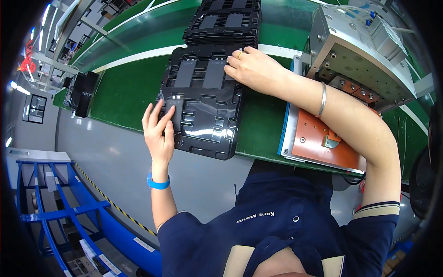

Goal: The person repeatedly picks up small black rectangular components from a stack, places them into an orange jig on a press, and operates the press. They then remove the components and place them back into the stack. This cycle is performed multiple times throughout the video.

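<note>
Tray (212, 115) under widespread left fingers (165, 118) and curled right fingers (235, 63), right hold unclear

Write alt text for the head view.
A person's left hand and right hand are at opposite sides of a shiny black plastic tray holding flat dark rectangular pieces on a green workbench. A boxy silver metal machine stands to the right.

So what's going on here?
Someone has both bare hands at a black tray on a green bench. It holds three flat dark pieces. The left hand, fingers spread, is at the nearest one; the right hand is at the far right corner. Stacked trays sit beyond, a metal machine to the right.
</note>
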`<state>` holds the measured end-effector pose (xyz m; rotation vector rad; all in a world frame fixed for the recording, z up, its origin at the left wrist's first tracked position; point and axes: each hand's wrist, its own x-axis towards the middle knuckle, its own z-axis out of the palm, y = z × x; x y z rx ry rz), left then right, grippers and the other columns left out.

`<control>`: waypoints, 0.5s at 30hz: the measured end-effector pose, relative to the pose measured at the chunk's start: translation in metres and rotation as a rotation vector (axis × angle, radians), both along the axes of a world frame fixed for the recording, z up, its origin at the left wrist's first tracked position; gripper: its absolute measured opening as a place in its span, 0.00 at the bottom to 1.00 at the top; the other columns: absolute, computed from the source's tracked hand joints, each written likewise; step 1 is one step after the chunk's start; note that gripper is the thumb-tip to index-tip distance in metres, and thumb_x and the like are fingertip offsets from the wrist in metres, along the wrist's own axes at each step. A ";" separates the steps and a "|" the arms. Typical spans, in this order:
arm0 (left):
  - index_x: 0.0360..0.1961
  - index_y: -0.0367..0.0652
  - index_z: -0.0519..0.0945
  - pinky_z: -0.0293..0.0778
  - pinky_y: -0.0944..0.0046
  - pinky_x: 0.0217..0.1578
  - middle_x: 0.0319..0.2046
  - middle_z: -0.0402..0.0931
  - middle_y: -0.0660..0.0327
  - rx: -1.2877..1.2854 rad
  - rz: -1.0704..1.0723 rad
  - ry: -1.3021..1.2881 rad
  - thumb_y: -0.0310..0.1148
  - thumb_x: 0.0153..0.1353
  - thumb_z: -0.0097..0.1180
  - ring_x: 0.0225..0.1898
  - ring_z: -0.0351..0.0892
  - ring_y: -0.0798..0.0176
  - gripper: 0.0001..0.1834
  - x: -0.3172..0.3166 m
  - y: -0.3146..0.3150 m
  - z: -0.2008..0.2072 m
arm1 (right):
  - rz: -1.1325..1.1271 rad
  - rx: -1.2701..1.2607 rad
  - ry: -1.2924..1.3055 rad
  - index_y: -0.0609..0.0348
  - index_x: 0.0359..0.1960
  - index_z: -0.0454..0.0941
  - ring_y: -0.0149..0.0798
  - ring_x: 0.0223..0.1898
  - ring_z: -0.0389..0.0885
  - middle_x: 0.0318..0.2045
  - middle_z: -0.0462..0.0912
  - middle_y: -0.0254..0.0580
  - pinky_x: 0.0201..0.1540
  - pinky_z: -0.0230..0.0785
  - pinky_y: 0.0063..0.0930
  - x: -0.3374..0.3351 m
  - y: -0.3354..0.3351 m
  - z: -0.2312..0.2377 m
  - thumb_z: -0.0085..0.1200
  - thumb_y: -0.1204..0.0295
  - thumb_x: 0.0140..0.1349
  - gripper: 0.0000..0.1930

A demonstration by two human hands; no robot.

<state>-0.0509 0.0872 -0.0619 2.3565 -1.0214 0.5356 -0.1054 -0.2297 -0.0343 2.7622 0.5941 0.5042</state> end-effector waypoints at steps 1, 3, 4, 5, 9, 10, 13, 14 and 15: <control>0.48 0.47 0.85 0.61 0.51 0.64 0.59 0.74 0.58 0.002 -0.040 0.019 0.30 0.63 0.48 0.65 0.63 0.47 0.17 0.002 0.002 -0.001 | 0.003 0.011 -0.010 0.58 0.34 0.76 0.37 0.48 0.78 0.39 0.80 0.38 0.50 0.71 0.33 -0.002 -0.001 0.000 0.54 0.73 0.55 0.06; 0.48 0.47 0.86 0.61 0.50 0.63 0.58 0.76 0.56 -0.004 -0.095 0.047 0.32 0.64 0.47 0.66 0.64 0.46 0.17 0.004 0.004 -0.001 | -0.014 -0.003 -0.030 0.58 0.34 0.76 0.38 0.48 0.78 0.39 0.81 0.39 0.50 0.71 0.34 -0.007 -0.003 0.007 0.54 0.73 0.55 0.06; 0.48 0.46 0.86 0.61 0.50 0.63 0.58 0.76 0.56 -0.006 -0.106 0.057 0.33 0.64 0.47 0.65 0.65 0.45 0.17 0.004 0.007 -0.001 | -0.021 -0.009 -0.039 0.59 0.34 0.76 0.38 0.48 0.79 0.40 0.81 0.39 0.50 0.71 0.34 -0.011 -0.003 0.012 0.54 0.73 0.55 0.06; 0.48 0.46 0.85 0.61 0.50 0.63 0.59 0.76 0.56 -0.008 -0.118 0.068 0.33 0.64 0.47 0.65 0.65 0.45 0.17 0.005 0.009 -0.001 | 0.003 0.006 -0.103 0.58 0.37 0.78 0.39 0.49 0.79 0.41 0.82 0.39 0.53 0.71 0.35 -0.016 -0.003 0.016 0.54 0.72 0.54 0.09; 0.50 0.43 0.84 0.62 0.50 0.63 0.59 0.74 0.52 -0.017 -0.088 0.077 0.34 0.65 0.48 0.63 0.67 0.44 0.17 -0.001 0.006 0.001 | 0.161 0.167 -0.335 0.58 0.32 0.78 0.39 0.43 0.78 0.33 0.80 0.37 0.51 0.70 0.35 -0.068 0.002 0.045 0.55 0.71 0.51 0.08; 0.51 0.43 0.83 0.62 0.49 0.63 0.59 0.74 0.50 -0.012 -0.037 0.093 0.34 0.65 0.49 0.63 0.68 0.43 0.17 -0.005 0.002 0.002 | 0.168 0.193 -0.345 0.59 0.32 0.78 0.39 0.43 0.78 0.34 0.79 0.37 0.53 0.70 0.35 -0.086 0.004 0.053 0.55 0.70 0.50 0.09; 0.53 0.41 0.81 0.63 0.48 0.62 0.58 0.72 0.43 0.010 0.100 0.144 0.37 0.65 0.55 0.60 0.70 0.41 0.18 -0.025 -0.015 0.009 | 0.119 0.187 -0.327 0.55 0.42 0.81 0.36 0.40 0.76 0.43 0.80 0.36 0.43 0.73 0.33 -0.138 0.003 0.062 0.57 0.70 0.47 0.17; 0.52 0.41 0.81 0.64 0.49 0.60 0.57 0.73 0.43 0.041 0.115 0.098 0.37 0.63 0.57 0.58 0.71 0.41 0.18 -0.026 -0.019 0.008 | 0.076 0.169 -0.297 0.53 0.44 0.82 0.35 0.39 0.75 0.44 0.80 0.35 0.40 0.72 0.32 -0.158 0.002 0.066 0.57 0.70 0.46 0.19; 0.52 0.41 0.81 0.65 0.50 0.59 0.56 0.74 0.44 0.015 0.140 0.124 0.37 0.63 0.58 0.57 0.72 0.42 0.18 -0.027 -0.022 0.009 | 0.032 0.160 -0.299 0.51 0.45 0.83 0.34 0.38 0.74 0.43 0.80 0.34 0.37 0.71 0.29 -0.176 0.000 0.070 0.58 0.70 0.45 0.20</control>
